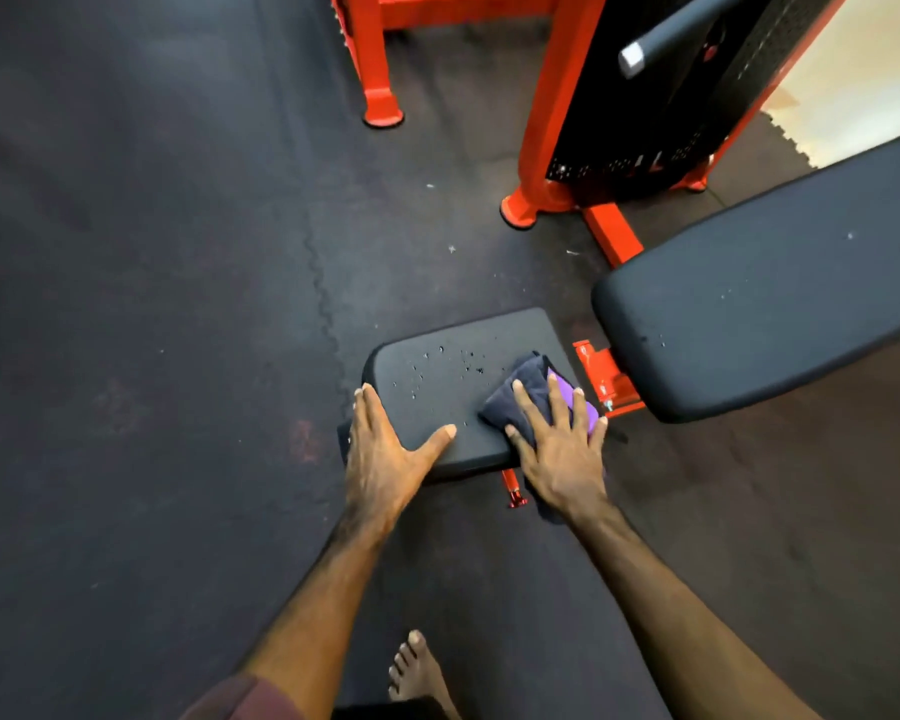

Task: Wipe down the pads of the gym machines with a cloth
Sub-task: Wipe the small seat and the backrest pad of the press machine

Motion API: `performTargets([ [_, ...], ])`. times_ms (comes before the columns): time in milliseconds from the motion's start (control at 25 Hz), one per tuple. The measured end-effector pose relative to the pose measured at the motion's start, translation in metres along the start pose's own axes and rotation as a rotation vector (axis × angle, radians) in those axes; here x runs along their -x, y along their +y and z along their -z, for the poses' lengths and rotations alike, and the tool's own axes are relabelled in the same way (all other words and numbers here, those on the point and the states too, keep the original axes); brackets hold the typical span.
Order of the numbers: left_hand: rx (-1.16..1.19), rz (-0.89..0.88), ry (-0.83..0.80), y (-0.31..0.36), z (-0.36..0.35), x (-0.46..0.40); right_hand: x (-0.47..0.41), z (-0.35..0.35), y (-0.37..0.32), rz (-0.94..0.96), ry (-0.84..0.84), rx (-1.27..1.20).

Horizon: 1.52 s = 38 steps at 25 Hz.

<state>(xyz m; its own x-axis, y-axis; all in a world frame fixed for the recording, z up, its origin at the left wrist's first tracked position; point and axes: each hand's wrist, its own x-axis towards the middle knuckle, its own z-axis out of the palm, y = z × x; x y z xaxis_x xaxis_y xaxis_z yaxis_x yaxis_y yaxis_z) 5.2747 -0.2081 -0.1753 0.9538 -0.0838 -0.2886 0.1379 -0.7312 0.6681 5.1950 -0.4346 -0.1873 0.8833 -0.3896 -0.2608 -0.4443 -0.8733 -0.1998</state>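
Right hand point(559, 449) flat, fingers straight and spread, pressing a dark cloth point(520, 394) onto the right near part of the seat pad point(437, 387). Something purple point(583, 407) showing beneath the fingers, on the cloth's right side; unclear whether a second cloth or a coloured face of the same one. Left hand point(385, 449) also flat and open, fingers along the pad's left edge, thumb lying across the near surface, holding nothing, seemingly bracing.

Droplets point(458, 361) scattered over the middle and far part of the seat pad, just left of the cloth, not yet wiped. Larger back pad point(765, 304) to the right and farther off, apart from the seat pad, with a few pale specks. Red frame point(606, 376) visible in the gap between the two pads.

Likely troubles from here:
- Cloth only pressed, not gripped, so could bunch or slip out from under the palm on a fast stroke.
- Stroke to the right could drag cloth or fingers onto the red bracket and bolts just beside it.
- Droplets pushed over the pad edge onto the rubber floor point(152, 304), close to the bare foot point(417, 667), making a slippery patch.
- Area under the bracing left hand easily missed.
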Motion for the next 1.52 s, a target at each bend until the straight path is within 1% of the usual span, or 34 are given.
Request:
performTargets([
  [120, 0.055, 0.032, 0.043, 0.007, -0.013, -0.001, -0.025, 0.002, -0.002, -0.051, 0.033, -0.007],
  [200, 0.127, 0.033, 0.178, 0.012, -0.027, 0.004, -0.036, 0.000, -0.012, -0.097, 0.091, 0.002],
  [240, 0.153, 0.012, 0.258, 0.012, -0.034, 0.003, -0.031, -0.006, -0.010, -0.040, 0.164, 0.022],
  [280, 0.170, -0.019, 0.319, 0.010, -0.039, 0.000, -0.023, -0.013, -0.001, 0.077, 0.223, 0.040],
  [320, 0.186, -0.046, 0.362, 0.006, -0.043, -0.003, -0.014, -0.019, 0.014, 0.210, 0.241, 0.069],
  [360, 0.203, -0.058, 0.382, 0.001, -0.045, -0.005, -0.008, -0.020, 0.030, 0.301, 0.243, 0.084],
  [400, 0.204, -0.064, 0.383, -0.002, -0.047, -0.007, -0.012, -0.020, 0.043, 0.305, 0.248, 0.077],
  [440, 0.191, -0.070, 0.379, -0.004, -0.049, -0.008, -0.024, -0.017, 0.048, 0.243, 0.264, 0.050],
  [520, 0.159, -0.076, 0.379, -0.005, -0.050, -0.009, -0.063, -0.008, 0.031, 0.076, 0.263, 0.005],
  [560, 0.146, -0.079, 0.378, -0.005, -0.050, -0.008, -0.079, -0.003, 0.016, 0.054, 0.234, 0.017],
  [600, 0.139, -0.088, 0.375, -0.005, -0.049, -0.007, -0.090, 0.000, 0.005, 0.083, 0.224, 0.042],
  [640, 0.131, -0.096, 0.372, -0.005, -0.048, -0.006, -0.094, 0.001, 0.003, 0.155, 0.215, 0.068],
  [760, 0.112, -0.066, 0.360, -0.001, -0.046, -0.007, -0.071, 0.001, 0.039, 0.422, 0.212, 0.070],
  [800, 0.122, -0.063, 0.348, 0.000, -0.046, -0.004, -0.062, -0.003, 0.055, 0.432, 0.206, 0.058],
  [840, 0.138, -0.064, 0.345, 0.000, -0.045, -0.002, -0.064, -0.002, 0.061, 0.388, 0.202, 0.034],
  [880, 0.135, -0.063, 0.349, 0.002, -0.044, -0.002, -0.078, 0.001, 0.058, 0.318, 0.206, -0.002],
  [960, 0.118, -0.038, 0.353, 0.005, -0.043, -0.004, -0.113, 0.010, 0.037, 0.152, 0.146, -0.066],
  [1000, 0.103, -0.027, 0.363, 0.005, -0.044, -0.005, -0.126, 0.015, 0.024, 0.126, 0.122, -0.046],
  [1040, 0.105, -0.020, 0.372, 0.004, -0.045, -0.005, -0.131, 0.013, 0.017, 0.163, 0.139, -0.001],
  [1080, 0.110, -0.021, 0.378, 0.003, -0.046, -0.005, -0.131, 0.010, 0.017, 0.251, 0.181, 0.045],
  [1160, 0.116, -0.026, 0.380, 0.002, -0.046, -0.007, -0.118, 0.003, 0.035, 0.441, 0.227, 0.068],
  [1200, 0.115, -0.022, 0.378, 0.002, -0.046, -0.008, -0.114, 0.002, 0.046, 0.473, 0.221, 0.055],
  [1240, 0.116, -0.017, 0.377, 0.000, -0.048, -0.007, -0.116, 0.004, 0.052, 0.441, 0.203, 0.038],
  [1280, 0.116, -0.014, 0.377, -0.001, -0.049, -0.007, -0.125, 0.007, 0.049, 0.361, 0.188, 0.014],
  [1360, 0.115, -0.009, 0.372, -0.002, -0.050, -0.008, -0.153, 0.011, 0.025, 0.190, 0.164, -0.036],
  [1400, 0.114, -0.008, 0.372, -0.002, -0.050, -0.009, -0.162, 0.015, 0.011, 0.159, 0.158, -0.028],
  [1440, 0.113, -0.009, 0.372, -0.002, -0.051, -0.009, -0.163, 0.015, 0.003, 0.196, 0.178, 0.001],
  [1520, 0.121, -0.020, 0.379, -0.003, -0.051, -0.009, -0.153, 0.008, 0.014, 0.428, 0.192, 0.090],
])
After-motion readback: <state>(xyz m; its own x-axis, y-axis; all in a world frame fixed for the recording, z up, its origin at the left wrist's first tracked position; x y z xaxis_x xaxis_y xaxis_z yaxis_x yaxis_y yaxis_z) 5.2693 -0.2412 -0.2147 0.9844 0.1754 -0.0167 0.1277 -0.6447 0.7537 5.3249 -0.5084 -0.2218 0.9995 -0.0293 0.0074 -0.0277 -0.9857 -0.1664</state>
